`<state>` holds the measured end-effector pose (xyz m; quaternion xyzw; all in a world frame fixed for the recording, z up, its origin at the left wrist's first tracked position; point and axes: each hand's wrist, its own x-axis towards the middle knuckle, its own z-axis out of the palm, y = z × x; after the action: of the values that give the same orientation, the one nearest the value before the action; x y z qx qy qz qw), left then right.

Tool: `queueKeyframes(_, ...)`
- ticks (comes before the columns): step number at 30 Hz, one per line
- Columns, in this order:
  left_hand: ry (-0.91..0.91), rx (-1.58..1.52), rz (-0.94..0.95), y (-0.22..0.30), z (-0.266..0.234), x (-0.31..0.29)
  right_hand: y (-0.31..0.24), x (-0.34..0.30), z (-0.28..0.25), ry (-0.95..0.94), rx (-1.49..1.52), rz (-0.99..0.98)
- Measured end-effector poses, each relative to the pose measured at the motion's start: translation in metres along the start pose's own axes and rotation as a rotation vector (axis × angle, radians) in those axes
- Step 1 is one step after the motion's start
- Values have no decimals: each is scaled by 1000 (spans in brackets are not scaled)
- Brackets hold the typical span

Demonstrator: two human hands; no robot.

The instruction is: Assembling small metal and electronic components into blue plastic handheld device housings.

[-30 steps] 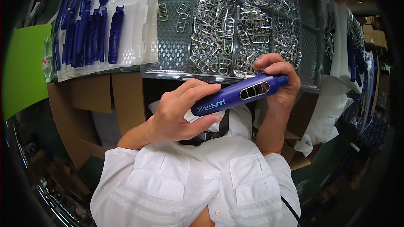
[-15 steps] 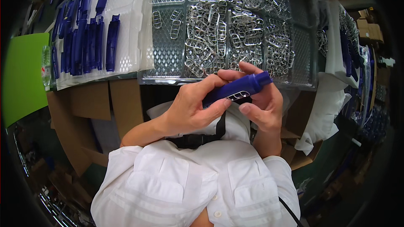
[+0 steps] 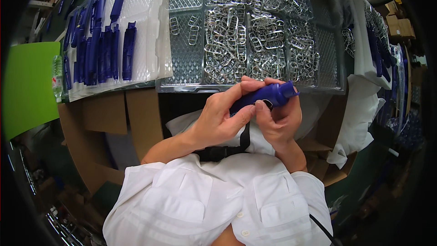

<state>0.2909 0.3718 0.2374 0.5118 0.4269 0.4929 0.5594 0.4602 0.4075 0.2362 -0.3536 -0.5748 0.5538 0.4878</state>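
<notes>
Both hands hold one dark blue plastic handle-like part [image 3: 276, 93] in front of my chest, its narrower notched end pointing right. My left hand [image 3: 224, 114] wraps the left end, thumb along the near side. My right hand [image 3: 281, 125] closes round the right part, fingers behind it and thumb pressed on the side facing me. Under the thumbs a shiny metal frame piece sits at an opening in the blue part, mostly hidden. Just beyond my hands, a clear compartment tray [image 3: 182, 84] holds many similar chrome frame pieces [image 3: 225, 41].
More blue plastic parts [image 3: 93, 50] lie on a white-lined tray at the left. A plastic bottle [image 3: 57, 79] and a green panel [image 3: 32, 86] stand beyond it. Cardboard boxes [image 3: 144, 114] flank my body below the table edge. White wrapping [image 3: 359, 109] hangs at the right.
My right thumb has moved left onto the metal piece, covering most of it. The blue part has turned slightly in my hands. The whole view has shifted a little.
</notes>
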Motion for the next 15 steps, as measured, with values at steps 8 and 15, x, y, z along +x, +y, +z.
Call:
queueKeyframes(8, 68, -257, -230, -5, -7, 10, 3, 4, 6, -44, -192, -40)
queueKeyframes(15, 123, -306, -344, -1, -9, 13, -4, 2, 18, -68, 273, 169)
